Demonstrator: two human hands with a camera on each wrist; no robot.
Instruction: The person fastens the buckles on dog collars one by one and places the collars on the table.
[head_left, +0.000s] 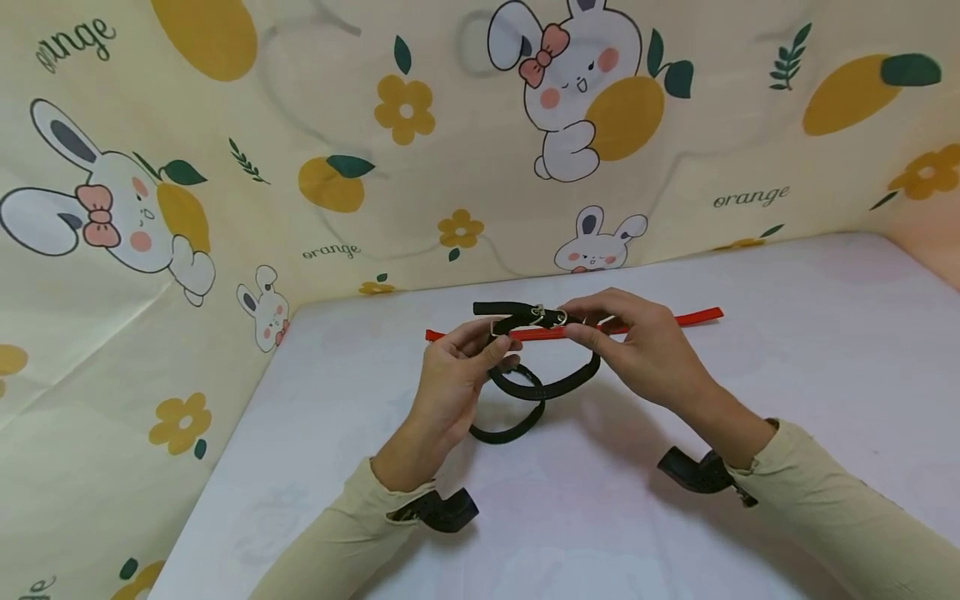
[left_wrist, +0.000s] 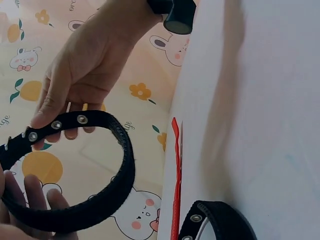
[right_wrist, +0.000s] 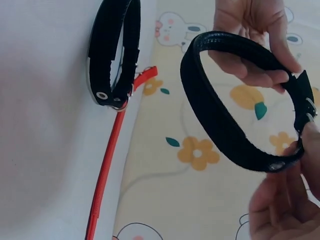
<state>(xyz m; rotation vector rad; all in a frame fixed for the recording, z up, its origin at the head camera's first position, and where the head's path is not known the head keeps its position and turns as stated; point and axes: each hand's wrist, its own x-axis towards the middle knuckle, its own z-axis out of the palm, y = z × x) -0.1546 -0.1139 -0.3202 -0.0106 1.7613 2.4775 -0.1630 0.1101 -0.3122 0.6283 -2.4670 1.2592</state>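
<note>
A black collar with a metal buckle is held up in a closed loop between both hands. My left hand pinches its left side between thumb and fingers. The right hand grips the other side near the buckle and a metal ring. In the left wrist view, metal eyelets line the band beside the right hand's fingertips. A second black collar stands looped on the table below, partly hidden behind the left hand. Behind the hands lies a red strap, its middle partly covered.
The white table meets a cream cloth wall printed with rabbits and oranges at the back and left. Black wrist devices hang below both sleeves. In the right wrist view, the second collar's end stands close to the red strap.
</note>
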